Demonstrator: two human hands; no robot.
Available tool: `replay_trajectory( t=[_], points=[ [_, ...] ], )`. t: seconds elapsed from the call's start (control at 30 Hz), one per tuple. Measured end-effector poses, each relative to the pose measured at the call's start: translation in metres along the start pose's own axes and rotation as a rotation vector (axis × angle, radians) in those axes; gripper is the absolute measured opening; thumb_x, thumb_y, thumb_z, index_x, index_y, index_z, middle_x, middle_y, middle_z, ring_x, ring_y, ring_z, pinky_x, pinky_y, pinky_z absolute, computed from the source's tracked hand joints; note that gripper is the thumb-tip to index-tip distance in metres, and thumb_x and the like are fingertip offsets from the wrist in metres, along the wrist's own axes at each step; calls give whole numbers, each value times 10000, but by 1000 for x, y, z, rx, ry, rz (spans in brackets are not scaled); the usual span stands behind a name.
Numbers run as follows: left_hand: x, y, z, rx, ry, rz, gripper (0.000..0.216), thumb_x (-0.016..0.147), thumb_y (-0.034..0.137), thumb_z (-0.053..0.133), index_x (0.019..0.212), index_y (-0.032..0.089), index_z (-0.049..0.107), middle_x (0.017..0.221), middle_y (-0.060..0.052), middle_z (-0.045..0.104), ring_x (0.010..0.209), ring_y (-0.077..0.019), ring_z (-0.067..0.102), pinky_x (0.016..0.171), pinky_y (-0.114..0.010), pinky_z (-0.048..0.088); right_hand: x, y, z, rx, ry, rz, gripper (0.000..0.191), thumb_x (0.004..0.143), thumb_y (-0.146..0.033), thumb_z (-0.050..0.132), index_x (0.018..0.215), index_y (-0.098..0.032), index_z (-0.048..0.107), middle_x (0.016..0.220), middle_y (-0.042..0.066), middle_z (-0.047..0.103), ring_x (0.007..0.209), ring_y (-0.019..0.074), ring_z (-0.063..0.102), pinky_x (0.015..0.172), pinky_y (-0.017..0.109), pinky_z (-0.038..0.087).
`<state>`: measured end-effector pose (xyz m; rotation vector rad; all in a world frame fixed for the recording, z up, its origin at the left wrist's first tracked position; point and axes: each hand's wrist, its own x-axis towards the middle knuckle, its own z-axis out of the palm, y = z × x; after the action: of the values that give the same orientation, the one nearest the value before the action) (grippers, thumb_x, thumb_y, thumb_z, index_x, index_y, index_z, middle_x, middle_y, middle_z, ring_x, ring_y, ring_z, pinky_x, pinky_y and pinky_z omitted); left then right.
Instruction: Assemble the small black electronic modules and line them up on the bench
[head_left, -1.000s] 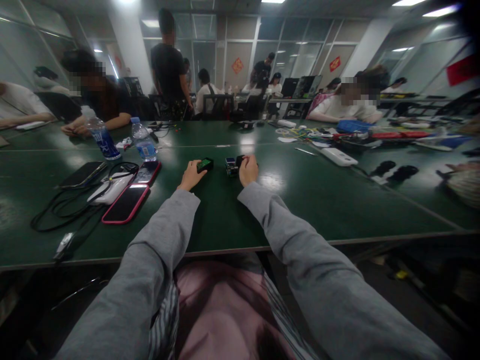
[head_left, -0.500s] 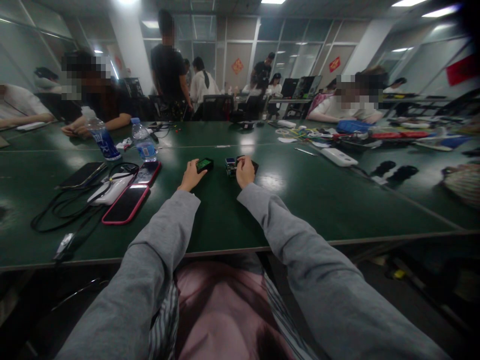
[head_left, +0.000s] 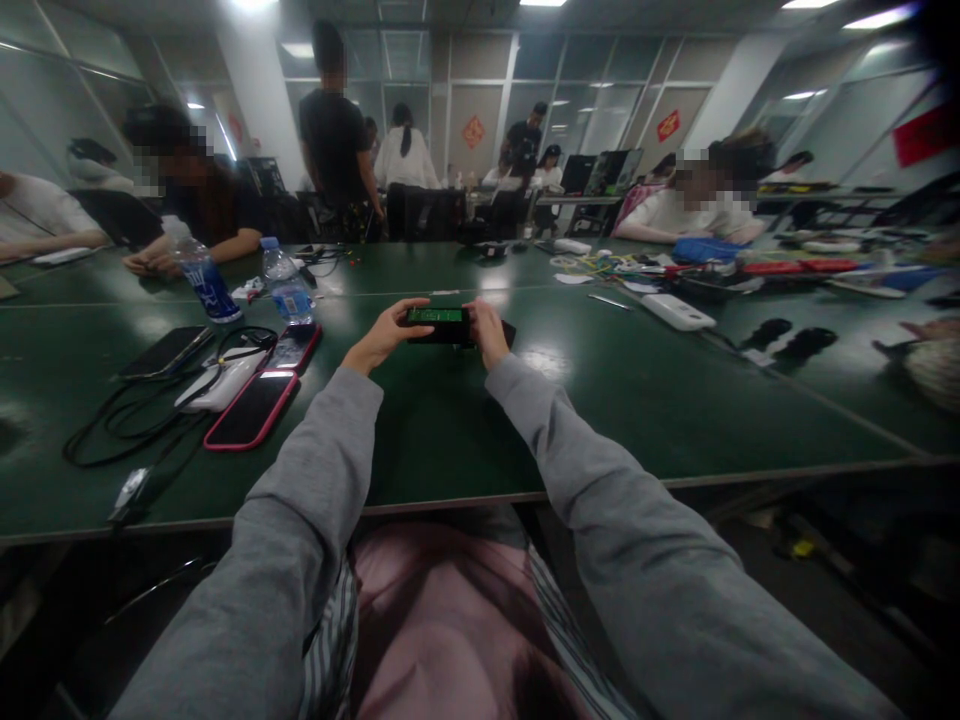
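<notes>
A small black case with a green face (head_left: 436, 315), which looks like a circuit board or display, is held level over the green table (head_left: 442, 430). My left hand (head_left: 386, 333) grips its left end, thumb along the near side and fingers behind. At the other end, my right hand (head_left: 489, 333) closes its fingers on the case's right edge. Beside the right palm a flat dark piece (head_left: 510, 332) sticks out; whether it touches the hand I cannot tell. The small electronic part that was at my right fingers is mostly hidden.
To the left lie a pink-edged phone (head_left: 251, 410), another phone (head_left: 295, 347), a white power bank (head_left: 217, 383) with black cables, and two bottles, one being a clear water bottle (head_left: 287, 285). On the right are a white power strip (head_left: 679, 311) and tangled wires (head_left: 600, 262). Several people sit beyond.
My left hand has brought the black case rightward to my right hand and turned it lengthwise. Both hands now meet at it, and the small electronic part has gone from sight.
</notes>
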<state>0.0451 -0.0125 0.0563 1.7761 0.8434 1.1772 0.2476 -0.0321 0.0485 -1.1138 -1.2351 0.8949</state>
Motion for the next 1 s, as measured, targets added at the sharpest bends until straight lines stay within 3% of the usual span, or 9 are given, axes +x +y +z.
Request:
replay_trajectory(
  t=[0.17, 0.27, 0.4, 0.6, 0.77, 1.0],
  points=[
    [-5, -11, -7, -78, -53, -35, 586, 606, 238, 831, 1155, 219, 628, 1172, -66, 657, 1119, -233, 613, 962, -418, 508, -19, -9, -1, 331, -433, 375, 653, 841, -764, 478, 1111, -179, 581, 973, 144, 673, 973, 274, 660, 741, 431, 603],
    [-10, -19, -14, -128, -125, -71, 573, 578, 205, 837, 1116, 212, 642, 1168, -67, 658, 1119, -233, 615, 959, -404, 513, -23, -4, -3, 440, -540, 534, 629, 848, -725, 515, 1116, -158, 571, 976, 163, 672, 932, 273, 680, 668, 400, 620],
    [-12, -19, -14, -152, -137, -77, 621, 617, 201, 822, 1205, 220, 619, 1252, -90, 634, 1172, -243, 600, 994, -414, 499, -22, 7, 1, 524, -494, 583, 557, 892, -648, 512, 1132, -147, 554, 994, 167, 666, 913, 263, 690, 644, 371, 631],
    [-3, -22, -7, -77, 91, -181, 612, 814, 389, 704, 1371, 232, 504, 1262, -129, 638, 1111, -247, 641, 930, -431, 530, -24, 8, 18, 588, -372, 473, 364, 937, -488, 498, 1133, -182, 532, 1074, 127, 648, 968, 223, 673, 699, 355, 640],
    [4, -30, -8, 200, 279, 10, 344, 822, 414, 681, 1093, 202, 683, 1125, -87, 708, 1033, -215, 672, 941, -385, 516, -27, 13, 31, 548, -279, 322, 217, 905, -380, 576, 1036, -209, 552, 1026, 68, 635, 911, 175, 647, 772, 372, 639],
    [1, -29, -5, 474, 398, 57, 155, 861, 343, 646, 920, 213, 704, 958, -47, 741, 866, -179, 696, 838, -319, 530, -26, 24, 36, 551, -223, 258, 172, 874, -356, 641, 954, -218, 576, 917, 19, 604, 854, 153, 623, 789, 387, 639]
  ],
)
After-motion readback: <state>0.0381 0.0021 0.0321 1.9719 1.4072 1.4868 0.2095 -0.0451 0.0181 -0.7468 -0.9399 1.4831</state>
